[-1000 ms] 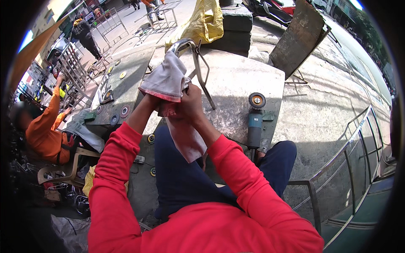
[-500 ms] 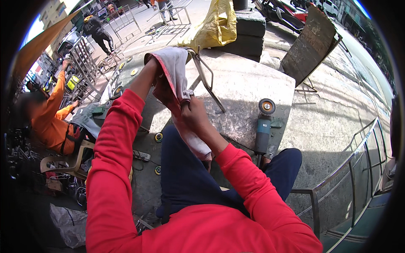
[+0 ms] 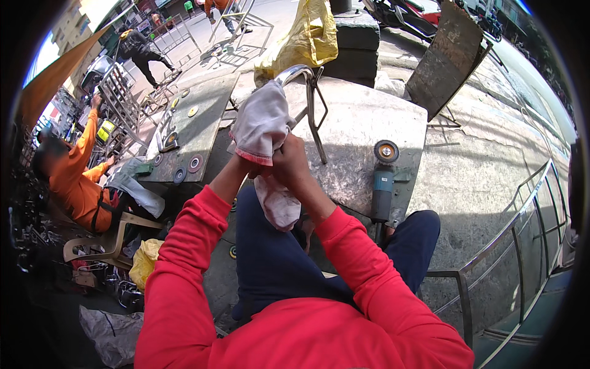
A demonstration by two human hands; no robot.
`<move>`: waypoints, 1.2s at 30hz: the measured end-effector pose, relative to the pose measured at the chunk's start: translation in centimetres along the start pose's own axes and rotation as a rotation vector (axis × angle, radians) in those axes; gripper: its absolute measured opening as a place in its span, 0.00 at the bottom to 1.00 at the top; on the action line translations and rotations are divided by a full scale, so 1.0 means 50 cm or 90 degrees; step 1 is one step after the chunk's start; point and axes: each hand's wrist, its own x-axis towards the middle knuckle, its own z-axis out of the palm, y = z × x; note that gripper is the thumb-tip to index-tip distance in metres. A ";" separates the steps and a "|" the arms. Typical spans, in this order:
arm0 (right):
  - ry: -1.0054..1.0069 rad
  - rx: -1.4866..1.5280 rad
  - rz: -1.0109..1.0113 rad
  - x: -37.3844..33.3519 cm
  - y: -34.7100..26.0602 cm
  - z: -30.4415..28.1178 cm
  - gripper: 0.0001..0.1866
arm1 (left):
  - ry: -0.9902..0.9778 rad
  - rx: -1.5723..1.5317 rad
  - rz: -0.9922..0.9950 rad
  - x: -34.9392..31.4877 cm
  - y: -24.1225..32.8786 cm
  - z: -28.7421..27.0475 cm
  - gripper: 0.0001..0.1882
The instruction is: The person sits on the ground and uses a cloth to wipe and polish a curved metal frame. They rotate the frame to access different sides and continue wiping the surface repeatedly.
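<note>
A whitish cloth with a red edge [image 3: 263, 117] is bunched in front of me, its loose end hanging over my left knee. My left hand [image 3: 247, 167] goes into the cloth from below; its fingers are hidden under the fabric. Closed on the cloth, my right hand [image 3: 291, 161] presses against the left one. Just beyond them, a bent shiny metal tube frame [image 3: 314, 114] arches out from behind the cloth, one leg reaching down onto the worn board. Whether either hand grips the tube through the fabric is hidden. An angle grinder [image 3: 382, 190] with a round disc lies to the right.
A metal railing [image 3: 465, 301] curves along the right. A bent metal sheet [image 3: 444, 61] stands behind the board [image 3: 369, 114], near a yellow sack [image 3: 307, 40]. On the left table [image 3: 206, 120] lie several discs. A person in orange [image 3: 77, 184] sits beside it, by a plastic chair [image 3: 110, 249].
My left hand has come back toward me with the cloth, close to the right hand, which has risen slightly. More of the tube's curve shows now.
</note>
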 end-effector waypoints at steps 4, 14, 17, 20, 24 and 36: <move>0.030 0.009 -0.024 -0.006 0.045 -0.020 0.10 | 0.020 -0.030 0.002 -0.023 0.044 -0.002 0.17; 0.120 0.482 0.407 -0.102 0.120 0.001 0.12 | 0.083 -0.247 -0.257 -0.027 0.007 0.046 0.23; 0.130 0.370 0.395 -0.094 0.120 -0.006 0.11 | 0.087 -0.253 -0.251 -0.031 -0.003 0.036 0.22; 0.124 0.353 0.317 -0.052 0.119 -0.013 0.12 | 0.103 -0.249 -0.237 -0.021 0.003 0.021 0.21; 0.099 0.477 0.253 0.029 0.111 -0.043 0.17 | 0.167 -0.251 -0.164 0.030 0.042 0.005 0.20; 0.013 0.458 0.098 0.051 0.133 -0.031 0.41 | 0.047 0.168 -0.014 0.162 0.093 0.002 0.19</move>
